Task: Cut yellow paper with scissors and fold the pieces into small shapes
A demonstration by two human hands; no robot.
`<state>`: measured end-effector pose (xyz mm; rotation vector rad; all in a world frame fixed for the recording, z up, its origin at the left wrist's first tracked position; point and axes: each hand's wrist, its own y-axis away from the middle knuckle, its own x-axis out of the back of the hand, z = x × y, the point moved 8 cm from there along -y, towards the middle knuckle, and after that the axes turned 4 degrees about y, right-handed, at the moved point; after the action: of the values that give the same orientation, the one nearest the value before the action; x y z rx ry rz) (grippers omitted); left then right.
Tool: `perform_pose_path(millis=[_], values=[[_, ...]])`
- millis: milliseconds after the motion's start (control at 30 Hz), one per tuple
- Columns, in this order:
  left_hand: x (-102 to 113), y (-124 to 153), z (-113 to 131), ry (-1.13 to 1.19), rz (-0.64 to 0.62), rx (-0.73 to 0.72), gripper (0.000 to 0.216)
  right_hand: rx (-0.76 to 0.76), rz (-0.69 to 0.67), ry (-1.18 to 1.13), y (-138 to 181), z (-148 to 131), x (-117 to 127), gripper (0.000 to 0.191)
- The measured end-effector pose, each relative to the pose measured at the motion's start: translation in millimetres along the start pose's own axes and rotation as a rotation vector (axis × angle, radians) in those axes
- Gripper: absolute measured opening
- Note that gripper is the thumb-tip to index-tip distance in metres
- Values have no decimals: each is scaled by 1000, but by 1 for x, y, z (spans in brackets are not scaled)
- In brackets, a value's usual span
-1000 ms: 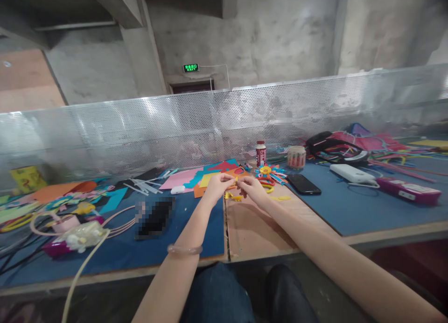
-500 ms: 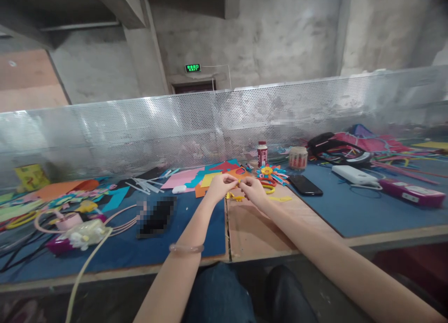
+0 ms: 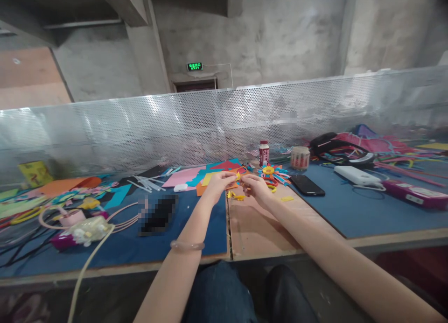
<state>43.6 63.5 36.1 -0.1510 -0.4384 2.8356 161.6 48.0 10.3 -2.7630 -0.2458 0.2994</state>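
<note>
My left hand (image 3: 223, 182) pinches a small folded piece of yellow paper (image 3: 238, 177) between thumb and fingertips, above the table. From the other side, my right hand (image 3: 257, 187) meets it with curled fingers, its fingertips close to the yellow piece; whether they grip it is too small to see. Below the hands lie yellow paper scraps (image 3: 237, 197), with a flat yellow strip (image 3: 287, 199) to their right. Just beyond my right hand is a blue, pink and orange paper flower (image 3: 269, 171) with a yellow centre. Yellow-handled scissors (image 3: 272, 188) are partly hidden behind that hand.
Coloured paper sheets (image 3: 182, 176) spread behind my left hand. A bottle (image 3: 263, 153), a jar (image 3: 300, 158) and a black phone (image 3: 307, 185) stand or lie to the right, near a white power bank (image 3: 357, 176). Cables and a power strip (image 3: 65, 239) occupy the left. A perforated metal screen (image 3: 157, 127) borders the back.
The fingers have shifted slightly, and more of the yellow piece shows upright at my left fingertips. The right fingers have curled and drawn back a little. The view has moved slightly.
</note>
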Motion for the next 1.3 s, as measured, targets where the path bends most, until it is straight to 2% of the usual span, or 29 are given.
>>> perform_pose_path(millis=[167, 267, 400, 567, 800, 1033, 1300], values=[[-10, -1, -8, 220, -157, 53, 20, -54, -168, -143, 1, 6, -12, 24], [-10, -1, -8, 258, -171, 71, 19, -65, -194, -193, 1, 6, -14, 24], [-4, 0, -6, 234, -90, 69, 22, -37, -106, -127, -1, 2, -7, 26], [0, 1, -4, 96, -12, 47, 23, 145, 96, 308, 5, -19, 2, 30], [2, 3, -2, 47, 30, 48, 24, 378, 172, 630, 9, -35, -2, 25], [1, 4, -1, 11, 42, 45, 21, 447, 208, 707, 9, -37, -2, 22], [-4, 5, -2, -9, -4, 63, 19, 386, 171, 637, 12, -39, -2, 20]])
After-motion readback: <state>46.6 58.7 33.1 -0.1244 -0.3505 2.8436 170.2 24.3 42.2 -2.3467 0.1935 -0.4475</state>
